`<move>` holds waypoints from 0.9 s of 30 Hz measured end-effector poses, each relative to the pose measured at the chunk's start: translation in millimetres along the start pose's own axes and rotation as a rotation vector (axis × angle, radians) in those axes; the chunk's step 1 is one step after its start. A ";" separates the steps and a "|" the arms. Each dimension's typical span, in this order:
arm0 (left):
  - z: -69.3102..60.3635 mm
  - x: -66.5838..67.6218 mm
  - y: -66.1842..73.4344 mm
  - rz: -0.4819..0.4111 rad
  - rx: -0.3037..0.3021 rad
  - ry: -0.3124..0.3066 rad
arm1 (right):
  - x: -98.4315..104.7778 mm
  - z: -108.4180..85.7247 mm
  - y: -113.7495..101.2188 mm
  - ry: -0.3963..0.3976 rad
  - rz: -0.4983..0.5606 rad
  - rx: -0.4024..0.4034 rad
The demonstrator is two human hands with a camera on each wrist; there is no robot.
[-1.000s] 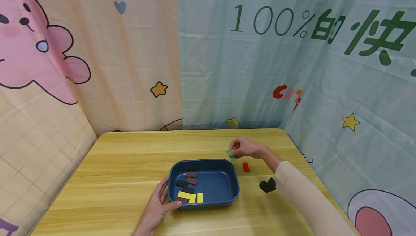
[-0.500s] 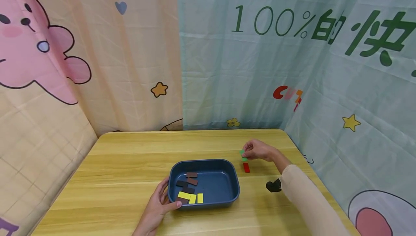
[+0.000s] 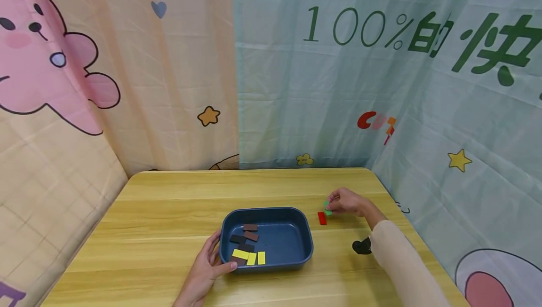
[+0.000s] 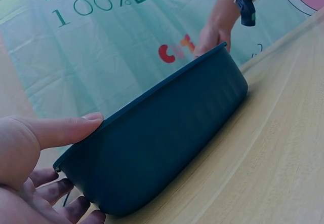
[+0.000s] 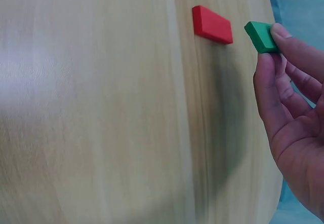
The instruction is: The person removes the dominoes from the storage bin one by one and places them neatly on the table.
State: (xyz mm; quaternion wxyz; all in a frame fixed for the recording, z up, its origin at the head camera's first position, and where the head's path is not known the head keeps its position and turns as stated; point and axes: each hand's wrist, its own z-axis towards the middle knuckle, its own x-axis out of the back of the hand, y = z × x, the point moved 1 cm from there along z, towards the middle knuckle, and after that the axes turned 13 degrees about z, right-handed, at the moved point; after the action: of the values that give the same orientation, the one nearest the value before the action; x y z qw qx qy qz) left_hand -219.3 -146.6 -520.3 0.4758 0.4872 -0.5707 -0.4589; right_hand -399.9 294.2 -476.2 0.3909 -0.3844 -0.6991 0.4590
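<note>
My right hand [image 3: 347,202] pinches a flat green rectangular block [image 5: 261,36] between thumb and fingertips. In the right wrist view it appears raised above the table, near a red block [image 5: 211,25] of similar shape lying on the wood. From the head view, the green block [image 3: 327,208] is just beyond and right of the red one. My left hand [image 3: 204,269] grips the left end of a dark blue bin [image 3: 308,246], thumb at its rim and fingers against the outer wall. Inside, toward the left, lie several brown, black and yellow blocks [image 3: 261,257].
The wooden table [image 3: 139,232] extends around the bin, with printed curtains [image 3: 296,86] behind and along the sides. A black wrist device [image 3: 362,247] shows beside the right sleeve [image 3: 398,255].
My right hand has carried the green block rightward and slightly closer, from behind the bin's far right corner to beside the red block. The left hand and bin stay in place.
</note>
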 end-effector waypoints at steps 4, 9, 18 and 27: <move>-0.3 -0.3 1.0 0.007 0.009 0.005 | 4.1 -3.3 9.4 0.015 -0.011 -0.015; -0.7 -0.6 1.9 0.009 0.015 0.006 | 4.8 -8.9 19.1 0.029 -0.031 -0.036; -2.6 0.2 3.9 0.010 0.003 0.003 | -0.1 -8.6 21.5 0.046 -0.129 -0.043; -2.4 0.2 4.1 0.021 0.025 0.012 | -9.7 -7.9 16.4 0.089 -0.195 -0.069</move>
State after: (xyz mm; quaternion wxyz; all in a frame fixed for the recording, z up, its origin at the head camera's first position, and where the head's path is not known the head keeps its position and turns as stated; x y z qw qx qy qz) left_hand -217.4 -146.5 -515.9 0.4779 0.4898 -0.5787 -0.4437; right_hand -386.0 292.9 -491.4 0.4510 -0.3477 -0.7306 0.3769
